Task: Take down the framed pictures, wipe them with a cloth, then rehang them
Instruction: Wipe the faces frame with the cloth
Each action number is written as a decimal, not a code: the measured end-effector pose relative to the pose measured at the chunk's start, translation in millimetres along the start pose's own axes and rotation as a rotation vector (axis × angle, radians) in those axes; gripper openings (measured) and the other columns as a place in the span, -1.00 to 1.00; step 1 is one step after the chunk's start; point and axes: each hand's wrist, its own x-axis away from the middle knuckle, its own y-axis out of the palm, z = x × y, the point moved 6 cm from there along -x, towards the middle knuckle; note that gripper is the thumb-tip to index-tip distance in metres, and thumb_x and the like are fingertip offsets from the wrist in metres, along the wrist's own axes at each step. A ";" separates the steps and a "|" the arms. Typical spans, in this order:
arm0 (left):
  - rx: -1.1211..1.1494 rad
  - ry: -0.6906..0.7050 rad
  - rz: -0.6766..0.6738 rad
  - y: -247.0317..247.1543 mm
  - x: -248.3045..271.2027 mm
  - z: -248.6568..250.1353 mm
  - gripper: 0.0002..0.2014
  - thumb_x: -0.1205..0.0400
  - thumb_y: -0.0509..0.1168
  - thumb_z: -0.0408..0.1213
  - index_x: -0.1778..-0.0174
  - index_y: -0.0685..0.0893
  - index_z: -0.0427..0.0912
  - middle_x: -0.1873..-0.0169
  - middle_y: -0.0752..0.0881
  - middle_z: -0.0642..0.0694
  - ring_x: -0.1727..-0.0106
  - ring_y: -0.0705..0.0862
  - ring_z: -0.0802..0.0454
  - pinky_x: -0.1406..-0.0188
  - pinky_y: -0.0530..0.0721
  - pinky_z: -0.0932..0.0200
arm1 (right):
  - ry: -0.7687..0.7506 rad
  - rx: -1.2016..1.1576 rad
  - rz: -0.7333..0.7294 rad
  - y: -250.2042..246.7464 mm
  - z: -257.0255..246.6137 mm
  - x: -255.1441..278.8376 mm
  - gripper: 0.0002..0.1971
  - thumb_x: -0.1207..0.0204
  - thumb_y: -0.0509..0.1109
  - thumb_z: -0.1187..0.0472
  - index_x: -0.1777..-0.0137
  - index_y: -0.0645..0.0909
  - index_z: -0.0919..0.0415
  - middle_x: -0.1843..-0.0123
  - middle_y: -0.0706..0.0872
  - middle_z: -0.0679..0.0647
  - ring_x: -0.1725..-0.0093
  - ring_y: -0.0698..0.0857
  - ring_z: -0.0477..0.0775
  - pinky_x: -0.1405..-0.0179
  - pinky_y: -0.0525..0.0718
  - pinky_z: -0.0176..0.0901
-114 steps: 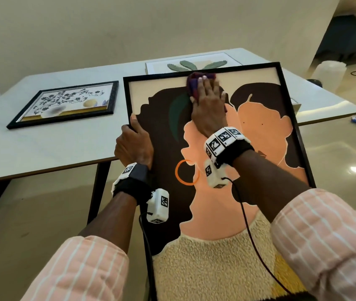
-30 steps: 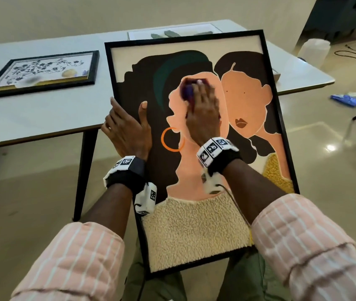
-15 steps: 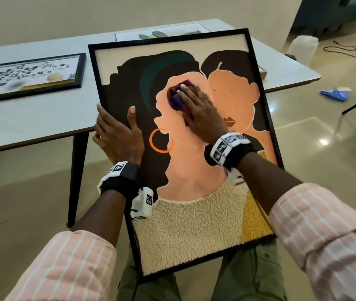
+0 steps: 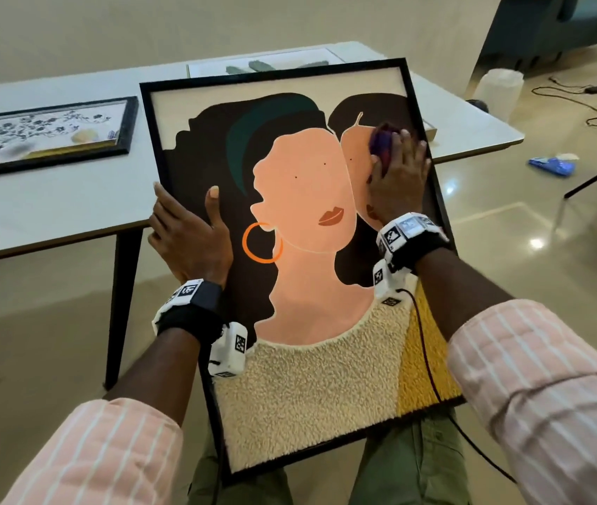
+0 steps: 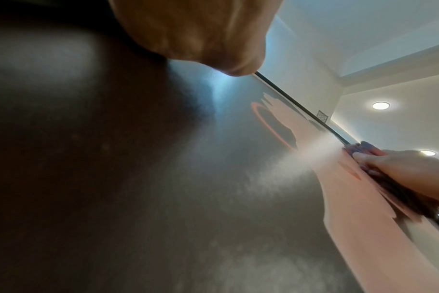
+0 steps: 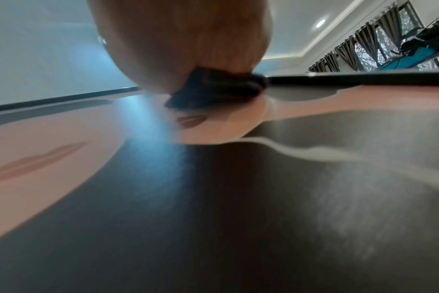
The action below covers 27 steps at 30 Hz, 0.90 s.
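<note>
while the left hand grips the tall portrait's left edge, the right hand presses the cloth flat by its far right edge.

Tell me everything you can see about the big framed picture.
The big framed picture has a thin black frame and shows two faces with dark hair, an orange earring and fuzzy cream and yellow clothing. It leans tilted on the person's lap. The left hand holds its left edge; the right hand presses a purple cloth near its right edge.

bright, even light | ceiling-light glare on glass | wrist views blurred, edge-warped
</note>
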 end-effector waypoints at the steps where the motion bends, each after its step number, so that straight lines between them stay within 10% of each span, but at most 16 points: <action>1: 0.018 -0.007 0.001 0.0 0.2 0.1 -0.16 -0.66 -0.19 0.38 -0.66 0.18 -0.23 -0.47 0.49 -0.20 -0.45 0.46 -0.18 -0.33 0.42 -0.10 | 0.096 0.002 0.037 0.2 0.0 4.6 -0.41 -0.70 0.10 -0.02 -0.68 0.22 0.19 -0.71 0.22 0.15 -0.70 0.08 0.34 -0.66 -0.02 0.26; 5: 0.119 -0.023 0.019 -2.1 0.5 -0.2 -0.25 -0.70 -0.17 0.29 -0.62 0.26 -0.23 -0.45 0.51 -0.19 -0.44 0.46 -0.17 -0.32 0.46 -0.07 | 0.269 -0.040 0.088 5.5 -28.4 38.2 -0.41 -0.72 0.09 0.03 -0.70 0.16 0.22 -0.73 0.16 0.19 -0.70 0.02 0.38 -0.66 -0.03 0.26; 9: 0.178 -0.018 0.019 -3.8 -0.7 0.0 -0.28 -0.72 -0.15 0.25 -0.61 0.28 -0.24 -0.45 0.52 -0.21 -0.45 0.46 -0.16 -0.36 0.45 -0.05 | -0.284 -0.081 -0.045 25.5 -83.5 80.5 -0.44 -0.73 0.13 0.11 -0.69 0.19 0.23 -0.71 0.21 0.19 -0.70 0.06 0.39 -0.68 0.02 0.30; 13: 0.275 -0.022 -0.005 -5.1 0.4 -5.8 -0.33 -0.75 -0.13 0.18 -0.61 0.28 -0.25 -0.49 0.49 -0.20 -0.50 0.41 -0.14 -0.42 0.43 -0.05 | -0.069 -0.078 -0.044 35.1 -108.7 94.3 -0.44 -0.69 0.14 0.13 -0.68 0.22 0.24 -0.71 0.22 0.20 -0.69 0.06 0.42 -0.65 0.07 0.36; 18: 0.431 -0.044 0.000 -3.8 -1.5 -13.6 -0.42 -0.78 -0.15 0.05 -0.62 0.36 -0.20 -0.49 0.52 -0.19 -0.52 0.43 -0.11 -0.46 0.37 0.07 | -0.702 -0.070 -0.187 54.3 -175.1 146.3 -0.46 -0.73 0.13 0.08 -0.66 0.27 0.28 -0.72 0.19 0.21 -0.72 0.03 0.32 -0.64 0.07 0.35; 23: 0.571 -0.025 0.020 -9.4 7.0 -24.7 -0.42 -0.77 -0.20 -0.03 -0.60 0.40 -0.23 -0.53 0.49 -0.16 -0.58 0.39 -0.04 -0.58 0.31 0.11 | -0.273 -0.109 -0.145 56.1 -183.7 143.3 -0.41 -0.71 0.08 0.05 -0.69 0.17 0.27 -0.74 0.08 0.22 -0.73 -0.04 0.29 -0.68 -0.06 0.26; 27: 0.572 -0.004 -0.054 -7.0 7.3 -26.4 -0.41 -0.76 -0.20 0.01 -0.64 0.34 -0.19 -0.56 0.45 -0.16 -0.59 0.37 -0.04 -0.58 0.28 0.12 | -0.830 -0.069 -0.296 61.3 -212.2 178.8 -0.37 -0.66 0.14 0.12 -0.71 0.12 0.22 -0.75 0.08 0.16 -0.73 -0.04 0.26 -0.68 0.00 0.22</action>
